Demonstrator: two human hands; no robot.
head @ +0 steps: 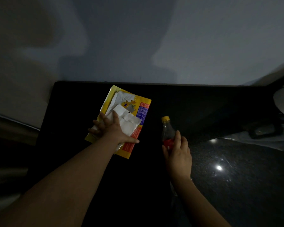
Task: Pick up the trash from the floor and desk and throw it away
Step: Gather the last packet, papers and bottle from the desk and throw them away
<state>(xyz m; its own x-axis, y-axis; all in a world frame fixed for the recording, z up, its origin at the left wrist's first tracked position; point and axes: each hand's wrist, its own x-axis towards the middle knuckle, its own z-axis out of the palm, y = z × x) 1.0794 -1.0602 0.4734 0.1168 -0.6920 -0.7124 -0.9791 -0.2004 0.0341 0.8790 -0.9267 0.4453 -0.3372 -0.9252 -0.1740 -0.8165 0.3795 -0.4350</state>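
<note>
Left hand (111, 128) lay flat, fingers spread, pressing crumpled white paper (130, 122) onto a flat yellow printed plastic packet (138, 104). Right hand (177, 154) gripped an upright clear plastic bottle with yellow cap and red label (166, 128). Both items rested on the black surface (203, 104).

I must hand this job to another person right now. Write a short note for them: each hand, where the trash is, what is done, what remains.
Left hand: fingers spread, pressing flat on the white paper, which lies on the yellow packet on the dark desk.
Right hand: grips the bottle, upright, right of the packet; whether it stands on the desk is unclear.
Done: nothing visibly thrown away; no bin in view.
To do: gather paper and packet, bin them with the bottle, then check the floor.
</note>
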